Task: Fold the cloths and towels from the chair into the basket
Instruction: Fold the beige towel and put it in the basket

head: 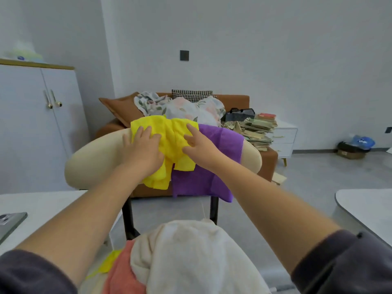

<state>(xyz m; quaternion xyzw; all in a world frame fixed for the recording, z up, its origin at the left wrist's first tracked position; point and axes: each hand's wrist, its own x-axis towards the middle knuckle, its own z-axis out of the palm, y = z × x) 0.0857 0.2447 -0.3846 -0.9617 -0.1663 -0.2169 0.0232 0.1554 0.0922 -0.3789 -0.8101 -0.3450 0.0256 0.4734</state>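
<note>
A yellow cloth (pixel 171 141) hangs over the cream backrest of the chair (pixel 93 162), on top of a purple cloth (pixel 201 179) draped beside and under it. My left hand (pixel 142 151) lies flat on the yellow cloth's left part with fingers spread. My right hand (pixel 199 145) touches its right part, fingers extended and slightly bent. Close below me sits a pile with a cream towel (pixel 191 255), a coral towel (pixel 121 274) and a bit of yellow fabric (pixel 109 262). No basket is visible.
A brown sofa (pixel 263 164) behind the chair carries floral fabric (pixel 184 109) and cushions; stacked books (pixel 258 128) sit by a white drawer unit (pixel 285 134). White tables (pixel 38 206) (pixel 364 204) flank me, a phone (pixel 10 223) on the left one. A white cabinet (pixel 31 124) stands left.
</note>
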